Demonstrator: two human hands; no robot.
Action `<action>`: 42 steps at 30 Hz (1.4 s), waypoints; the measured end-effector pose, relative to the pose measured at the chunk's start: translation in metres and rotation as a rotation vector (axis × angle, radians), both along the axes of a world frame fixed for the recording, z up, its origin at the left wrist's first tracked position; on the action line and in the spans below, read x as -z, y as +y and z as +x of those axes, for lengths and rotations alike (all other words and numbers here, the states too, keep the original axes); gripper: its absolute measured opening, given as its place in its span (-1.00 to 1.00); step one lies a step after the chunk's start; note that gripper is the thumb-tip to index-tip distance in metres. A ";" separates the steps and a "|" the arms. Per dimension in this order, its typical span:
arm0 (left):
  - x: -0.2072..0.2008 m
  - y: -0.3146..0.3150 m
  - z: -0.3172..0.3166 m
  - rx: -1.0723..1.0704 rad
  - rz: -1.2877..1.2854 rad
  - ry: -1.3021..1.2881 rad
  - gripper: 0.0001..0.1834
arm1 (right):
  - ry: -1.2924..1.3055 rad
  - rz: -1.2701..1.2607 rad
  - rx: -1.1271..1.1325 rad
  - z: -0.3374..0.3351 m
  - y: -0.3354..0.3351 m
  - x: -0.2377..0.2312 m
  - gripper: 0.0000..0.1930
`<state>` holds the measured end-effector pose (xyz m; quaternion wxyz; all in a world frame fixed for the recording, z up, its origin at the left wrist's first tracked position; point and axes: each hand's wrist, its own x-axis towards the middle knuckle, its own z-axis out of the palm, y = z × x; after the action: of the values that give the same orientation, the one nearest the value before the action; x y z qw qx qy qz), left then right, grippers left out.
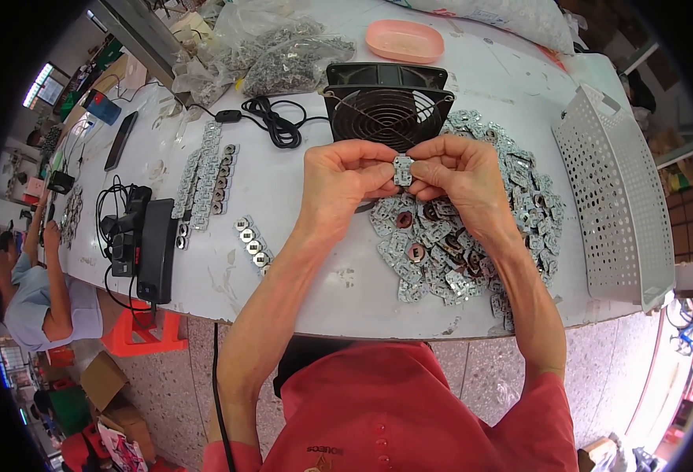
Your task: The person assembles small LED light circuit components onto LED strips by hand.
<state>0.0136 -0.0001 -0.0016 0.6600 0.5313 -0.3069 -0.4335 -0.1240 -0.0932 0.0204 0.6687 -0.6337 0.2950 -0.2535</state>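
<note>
A small silvery metal plate with cut-outs (403,170) is pinched between the fingertips of both hands, just in front of a black fan (386,110). My left hand (337,182) grips its left edge and my right hand (463,175) its right edge. Under and around my right forearm spreads a loose pile of similar metal parts (441,271), some with round copper-coloured pieces. To the left of my left arm lies a short row of parts with round silver faces (253,245). Farther left, several longer rows of parts (202,177) lie side by side.
A white perforated basket (615,204) stands at the right. Behind the fan are a pink dish (404,41) and plastic bags of metal parts (291,67). A coiled black cable (279,126) and a black box (156,252) lie left. Another person (55,295) sits at the far left.
</note>
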 end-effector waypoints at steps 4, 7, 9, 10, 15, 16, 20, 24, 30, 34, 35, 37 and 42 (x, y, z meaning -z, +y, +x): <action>0.002 -0.001 0.000 -0.020 0.011 -0.017 -0.85 | 0.041 -0.055 0.011 0.001 0.000 0.001 -0.84; 0.001 -0.001 -0.002 -0.039 0.013 -0.033 -0.85 | 0.061 -0.060 0.029 0.003 0.002 0.000 -0.84; -0.001 -0.001 -0.003 -0.044 0.009 -0.034 -0.84 | 0.072 -0.070 0.045 0.003 0.003 -0.001 -0.84; -0.003 0.000 -0.004 -0.048 0.016 -0.037 -0.83 | 0.073 -0.070 0.047 0.003 0.002 -0.001 -0.84; -0.003 0.001 -0.002 -0.053 0.011 -0.055 -0.79 | 0.063 -0.052 0.054 0.002 0.002 -0.001 -0.83; -0.003 0.001 -0.002 -0.051 0.002 -0.083 -0.78 | 0.063 -0.052 0.056 0.002 0.002 -0.001 -0.83; 0.001 0.001 -0.003 -0.048 -0.058 -0.210 -0.75 | 0.052 -0.035 0.076 0.003 0.002 0.000 -0.83; -0.001 0.002 -0.006 -0.081 -0.030 -0.293 -0.76 | 0.041 -0.027 0.097 0.003 0.003 -0.002 -0.84; 0.003 0.002 -0.012 -0.179 -0.052 -0.427 -0.85 | 0.032 -0.010 0.096 0.002 0.002 -0.001 -0.84; 0.005 0.003 -0.013 -0.201 -0.092 -0.505 -0.86 | 0.044 -0.016 0.102 0.002 0.003 0.000 -0.84; 0.005 0.003 -0.013 -0.190 -0.075 -0.548 -0.86 | 0.052 -0.013 0.099 0.002 0.003 0.000 -0.84; 0.004 0.005 -0.014 -0.195 -0.074 -0.616 -0.87 | 0.060 -0.009 0.095 0.001 0.003 -0.002 -0.84; 0.002 0.005 -0.015 -0.203 -0.082 -0.685 -0.89 | 0.059 -0.007 0.077 0.000 0.002 -0.002 -0.84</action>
<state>-0.0014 0.0045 -0.0036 0.5794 0.6466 -0.4731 -0.1497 -0.1242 -0.0909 0.0223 0.6470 -0.6315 0.3380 -0.2615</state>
